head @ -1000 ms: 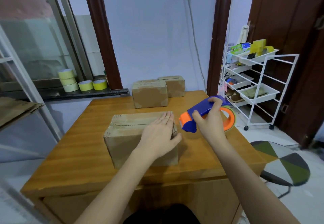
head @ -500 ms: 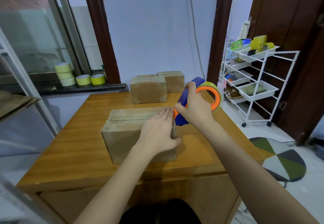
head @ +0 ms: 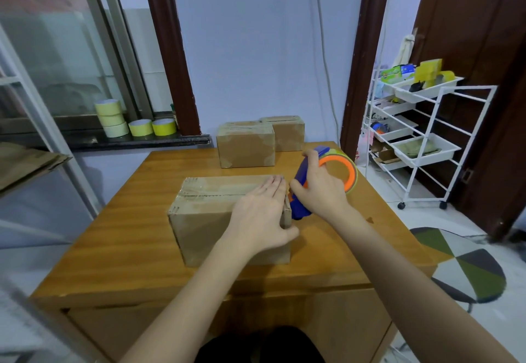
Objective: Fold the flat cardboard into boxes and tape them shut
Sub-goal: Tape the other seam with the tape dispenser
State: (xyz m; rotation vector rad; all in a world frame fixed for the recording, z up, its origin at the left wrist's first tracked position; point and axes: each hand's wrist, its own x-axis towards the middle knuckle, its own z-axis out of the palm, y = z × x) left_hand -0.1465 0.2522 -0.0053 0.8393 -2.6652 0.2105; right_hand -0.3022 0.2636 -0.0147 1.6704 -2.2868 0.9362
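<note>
The right hand (head: 318, 189) has brought the tape gun (head: 313, 186) down to the box's (head: 216, 214) right end and grips it tight. The left hand (head: 262, 217) lies flat on the box, mid-table (head: 119, 237). Taping can start.

box (head: 210, 220): plain brown, glossy clear tape along the top seam
far boxes (head: 245, 146): same brown, pale tape patches at the corners
dispenser (head: 301, 189): blue body, orange wheel
tape roll (head: 352, 175): yellowish-green rim round the orange wheel
table (head: 119, 249): orange-brown wood, streaked grain
rolls (head: 136, 123), middle left: pale yellow stack, two brighter yellow-green
wall (head: 256, 49): pale lilac
door frames (head: 170, 49): dark reddish brown
cart (head: 427, 135), right: white
stool (head: 466, 266), lower right: green, grey and white triangles
</note>
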